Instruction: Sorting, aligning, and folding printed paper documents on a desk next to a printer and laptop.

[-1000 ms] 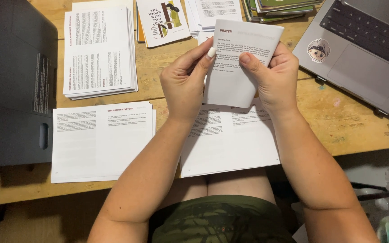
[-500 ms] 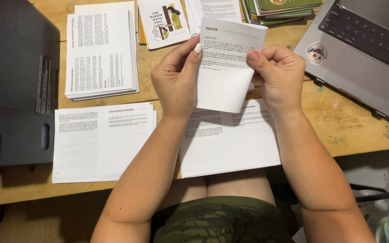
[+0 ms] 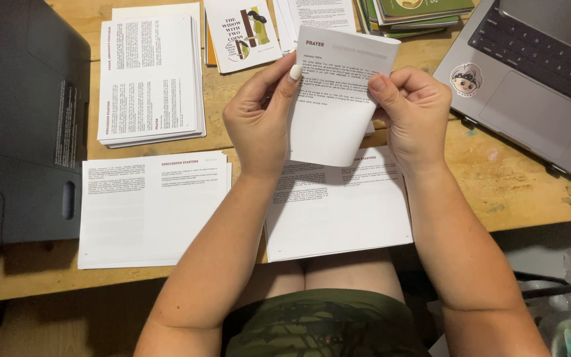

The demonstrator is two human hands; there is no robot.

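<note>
Spanning the whole view, table [image 3: 517, 192]: a worn wooden top on which printed sheets, booklets and two machines are spread.
Printer [image 3: 21, 125]: a dark boxy unit is seen at the left edge of the table, just beside the sheets.
Laptop [image 3: 536, 73]: a grey one is set open at the upper right, well apart from the hands, with round stickers on its palm rest.
Flat sheets [image 3: 153, 208]: two printed piles are laid side by side at the near edge; the right pile is partly hidden by the forearms.
Tall stack [image 3: 150, 79]: a neat pile is kept behind the left flat pile.
Folded sheet [image 3: 335, 99]: it is held in the air above the right flat pile, upright, curved at its lower edge.
Left hand [image 3: 259, 122]: closed on the sheet's left edge, thumb and fingertips pinched.
Right hand [image 3: 414, 112]: closed on the sheet's right edge, thumb on the printed face.
Risk: the fold could be set crooked if the two edges are not matched, and a crease pressed in mid-air may wander.
Change: against half a second ago, the sheet is held slightly more upright; grips are unchanged.
</note>
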